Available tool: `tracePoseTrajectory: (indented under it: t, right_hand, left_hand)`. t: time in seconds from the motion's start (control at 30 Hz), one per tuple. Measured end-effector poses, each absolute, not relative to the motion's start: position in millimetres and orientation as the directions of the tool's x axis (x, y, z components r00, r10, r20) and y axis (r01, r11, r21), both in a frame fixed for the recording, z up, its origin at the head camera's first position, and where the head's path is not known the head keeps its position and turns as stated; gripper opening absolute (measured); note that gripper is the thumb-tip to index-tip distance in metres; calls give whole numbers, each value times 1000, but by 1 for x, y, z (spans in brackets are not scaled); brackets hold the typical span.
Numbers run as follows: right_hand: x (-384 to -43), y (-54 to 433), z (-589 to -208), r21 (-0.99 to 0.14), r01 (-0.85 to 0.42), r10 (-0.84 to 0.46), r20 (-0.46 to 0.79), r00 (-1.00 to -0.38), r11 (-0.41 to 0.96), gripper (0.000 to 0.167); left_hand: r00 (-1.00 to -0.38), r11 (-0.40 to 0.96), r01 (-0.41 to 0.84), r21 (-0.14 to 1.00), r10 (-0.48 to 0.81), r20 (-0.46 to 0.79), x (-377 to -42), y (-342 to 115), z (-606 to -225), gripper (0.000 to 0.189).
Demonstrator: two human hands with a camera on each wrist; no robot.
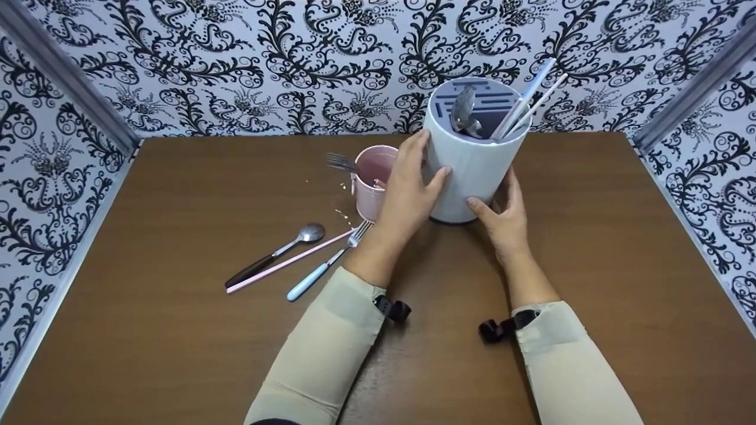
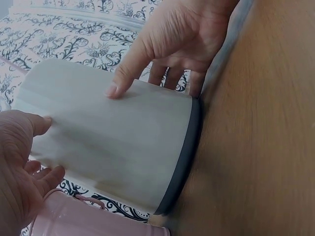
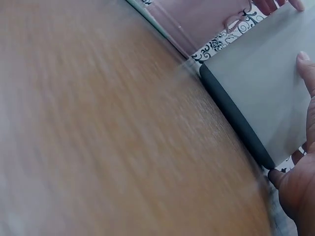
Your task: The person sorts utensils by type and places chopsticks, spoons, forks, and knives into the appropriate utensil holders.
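A tall pale grey utensil holder (image 1: pixel 472 171) with a slotted top and dark base stands upright, slightly tilted, at the back of the table. My left hand (image 1: pixel 410 186) grips its left side, thumb across the front. Lower down, my right hand (image 1: pixel 508 227) holds the right side near the base, fingers going round behind. In the left wrist view both thumbs press on the smooth wall of the holder. Spoons (image 1: pixel 463 106) and two pale sticks (image 1: pixel 522 109) poke out of its open compartment. The dark base rim (image 3: pixel 236 118) is close over the table in the right wrist view.
Left of the holder stands a pink cup (image 1: pixel 369 203) with a fork (image 1: pixel 339 162) leaning out, partly behind my left hand. A dark-handled spoon (image 1: pixel 274 254), a pink stick (image 1: pixel 289 261) and a blue-handled fork (image 1: pixel 325 265) lie on the table (image 1: pixel 177 330). Patterned panels (image 1: pixel 236 71) surround it.
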State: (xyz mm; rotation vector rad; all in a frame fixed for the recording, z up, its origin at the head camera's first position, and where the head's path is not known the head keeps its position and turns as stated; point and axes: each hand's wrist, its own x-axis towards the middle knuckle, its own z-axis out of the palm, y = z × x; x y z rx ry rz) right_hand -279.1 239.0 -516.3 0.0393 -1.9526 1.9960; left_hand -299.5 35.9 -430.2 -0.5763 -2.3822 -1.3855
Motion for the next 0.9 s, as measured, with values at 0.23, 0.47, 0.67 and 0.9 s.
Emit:
tracePoseTrajectory:
  t: [0.23,0.47,0.67,0.9]
  right_hand:
    - [-281,235,-516,-969,-248,214,244,-946,6,98]
    - [-279,233,-516,-973,-231,222,225,-949,-3,96]
    - [-277,235,-514,-975,-220,231,211,-950,-17,98]
    - [-277,238,-512,-981,-191,229,180,-957,-28,100]
  left_hand:
    - [-864,423,500,756,186,467,-290,30,-430,63]
    - [-851,460,525,716,275,448,-271,18,-428,63]
    - [-847,543,531,650,312,431,-253,1,-423,63]
    - [-883,687,469,555,367,292,-239,-22,-429,67]
